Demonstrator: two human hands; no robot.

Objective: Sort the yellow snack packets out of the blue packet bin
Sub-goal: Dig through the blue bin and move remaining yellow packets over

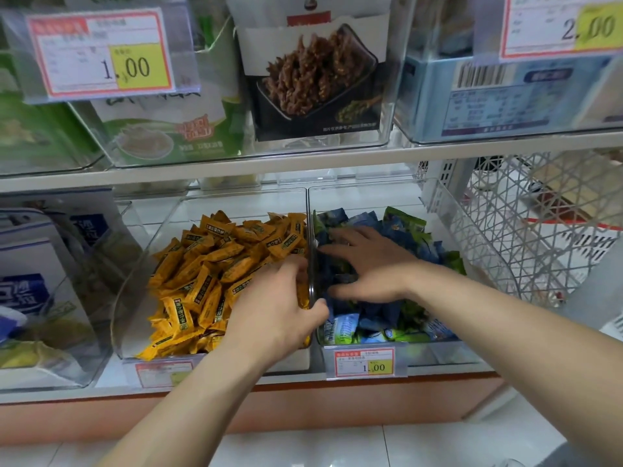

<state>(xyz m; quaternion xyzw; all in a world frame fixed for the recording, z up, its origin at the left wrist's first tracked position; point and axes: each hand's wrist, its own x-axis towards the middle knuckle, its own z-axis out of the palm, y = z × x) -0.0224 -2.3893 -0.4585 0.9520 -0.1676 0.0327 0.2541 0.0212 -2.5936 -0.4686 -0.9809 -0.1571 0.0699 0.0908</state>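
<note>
Two clear plastic bins stand side by side on the low shelf. The left bin (135, 291) holds a heap of yellow snack packets (202, 274). The right bin (448, 214) holds blue and green packets (377, 315). My left hand (276, 308) rests over the right end of the yellow heap, its thumb hooked on the wall between the bins; whether its curled fingers hold a packet is hidden. My right hand (367, 264) lies flat on the blue packets with fingers spread. No yellow packet shows in the blue bin.
A price tag (364, 363) hangs on the blue bin's front. A white lattice basket (526, 230) stands to the right. Boxed goods (30, 281) fill the bin at the left. An upper shelf (303, 160) with more bins hangs close above.
</note>
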